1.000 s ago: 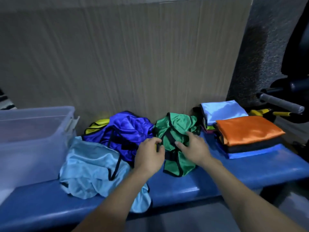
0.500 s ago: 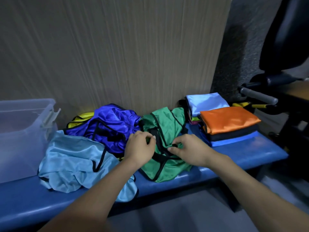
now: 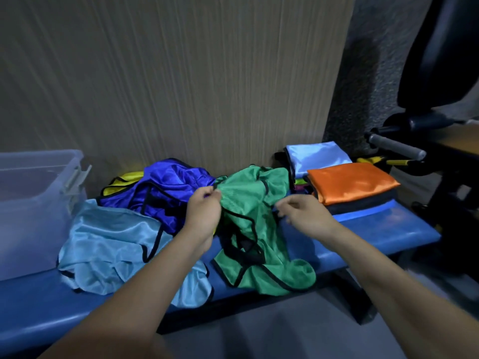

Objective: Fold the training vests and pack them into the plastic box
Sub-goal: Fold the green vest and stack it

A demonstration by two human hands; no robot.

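Both hands are up on the green vest (image 3: 248, 203) in the middle of the blue bench (image 3: 388, 229). The left hand (image 3: 203, 212) pinches its upper edge and the right hand (image 3: 305, 216) pinches its black trim, fingers curled tight. The vest's lower hem spills right over the bench's front lip (a green fold hangs past the edge). To the left, the crumpled light blue vest (image 3: 108, 244) and royal blue vest (image 3: 171, 187) crowd up to the clear plastic box (image 3: 39, 203) at the bench's left end. On the right, the folded stack topped by an orange vest (image 3: 350, 181) leaves a bare strip of bench. Half a second ago the hands were closer together and lower; now they've spread and lifted the cloth.
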